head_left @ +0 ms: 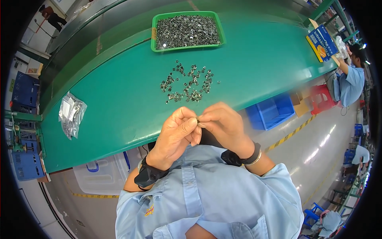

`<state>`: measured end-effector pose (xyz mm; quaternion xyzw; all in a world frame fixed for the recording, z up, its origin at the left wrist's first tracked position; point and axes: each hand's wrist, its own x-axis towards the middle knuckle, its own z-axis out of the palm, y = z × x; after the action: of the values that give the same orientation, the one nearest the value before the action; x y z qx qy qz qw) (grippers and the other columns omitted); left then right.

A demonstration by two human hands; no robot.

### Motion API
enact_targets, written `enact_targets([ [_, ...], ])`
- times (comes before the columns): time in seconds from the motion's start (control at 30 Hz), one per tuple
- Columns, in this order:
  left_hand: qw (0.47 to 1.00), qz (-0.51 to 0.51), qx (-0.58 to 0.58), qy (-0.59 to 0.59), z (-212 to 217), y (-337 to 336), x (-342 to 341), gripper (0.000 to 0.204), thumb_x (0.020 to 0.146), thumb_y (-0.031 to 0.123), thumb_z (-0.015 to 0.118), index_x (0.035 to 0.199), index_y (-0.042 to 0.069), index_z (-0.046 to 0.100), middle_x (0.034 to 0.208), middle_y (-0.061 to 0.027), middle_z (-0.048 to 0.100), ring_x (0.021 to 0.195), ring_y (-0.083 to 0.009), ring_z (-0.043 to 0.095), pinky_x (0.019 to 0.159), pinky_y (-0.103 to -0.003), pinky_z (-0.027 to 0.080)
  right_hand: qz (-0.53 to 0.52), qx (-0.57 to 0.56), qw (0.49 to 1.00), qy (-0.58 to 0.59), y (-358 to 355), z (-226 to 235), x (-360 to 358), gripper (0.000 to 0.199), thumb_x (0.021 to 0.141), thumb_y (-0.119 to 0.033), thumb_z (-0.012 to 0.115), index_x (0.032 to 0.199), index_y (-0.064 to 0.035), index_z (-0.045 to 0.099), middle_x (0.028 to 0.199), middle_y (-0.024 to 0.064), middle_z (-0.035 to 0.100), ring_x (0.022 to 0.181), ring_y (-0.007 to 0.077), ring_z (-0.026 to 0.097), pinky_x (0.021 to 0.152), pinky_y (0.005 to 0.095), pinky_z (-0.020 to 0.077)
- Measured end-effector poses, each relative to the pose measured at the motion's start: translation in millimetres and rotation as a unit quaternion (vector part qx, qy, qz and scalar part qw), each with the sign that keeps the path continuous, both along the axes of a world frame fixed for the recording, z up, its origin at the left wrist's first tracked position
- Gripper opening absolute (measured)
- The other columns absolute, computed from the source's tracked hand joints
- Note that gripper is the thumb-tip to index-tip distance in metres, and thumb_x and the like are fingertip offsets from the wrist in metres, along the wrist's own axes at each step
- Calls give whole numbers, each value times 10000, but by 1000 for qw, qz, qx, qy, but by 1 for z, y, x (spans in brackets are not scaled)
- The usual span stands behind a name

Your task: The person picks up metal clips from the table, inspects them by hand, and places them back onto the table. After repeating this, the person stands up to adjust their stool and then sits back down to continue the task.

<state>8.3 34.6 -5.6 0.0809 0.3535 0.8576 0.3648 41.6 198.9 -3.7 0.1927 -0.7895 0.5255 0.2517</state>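
Just over the near edge of the green table [131,115], my two hands meet fingertip to fingertip. My left hand [179,129] and my right hand [225,123] both pinch a small dark metal part [198,121], mostly covered by the fingers. Its exact kind is too small to make out. Beyond my hands, small shiny metal parts [194,79] lie scattered in loose clusters on the tabletop. Farther back stands a green tray [153,34] heaped with many similar small metal pieces.
A clear plastic bag [72,113] with contents lies at the left. At the far right are a blue-and-yellow box [322,43] and a seated person [352,81]. Below the table's right edge sit a blue bin [272,111] and a red stool [321,98]; a translucent lidded box [101,175] is below left.
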Motion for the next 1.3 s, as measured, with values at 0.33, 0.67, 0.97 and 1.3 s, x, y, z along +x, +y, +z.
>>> enact_targets([
  [0.33,997,0,-79,22,9,2,1,129,923,171,546,917,49,505,739,-64,593,562,-132,538,493,-266,428,-8,79,996,38,11,-4,1,226,740,9,693,933,-58,594,847,74,609,760,207,593,622,292,478],
  [0.67,997,-18,40,-56,2,4,5,164,930,228,534,935,72,483,679,-54,551,508,-149,486,443,-272,361,24,-24,999,-5,2,-2,3,202,752,6,686,911,-70,589,832,65,614,736,198,587,621,287,471],
  [0.97,997,25,-66,27,5,1,-1,168,942,220,509,963,55,478,711,-57,556,542,-140,521,459,-254,407,27,16,999,-40,4,5,-9,167,740,-3,697,862,-59,598,815,64,618,741,204,594,635,290,477],
  [1.3,1000,14,25,-1,-1,-10,-20,195,962,171,456,1113,46,446,823,-86,578,605,-143,554,508,-259,439,-72,98,987,-107,61,51,-144,126,821,-89,633,931,-27,622,884,55,629,796,142,600,705,262,481],
])
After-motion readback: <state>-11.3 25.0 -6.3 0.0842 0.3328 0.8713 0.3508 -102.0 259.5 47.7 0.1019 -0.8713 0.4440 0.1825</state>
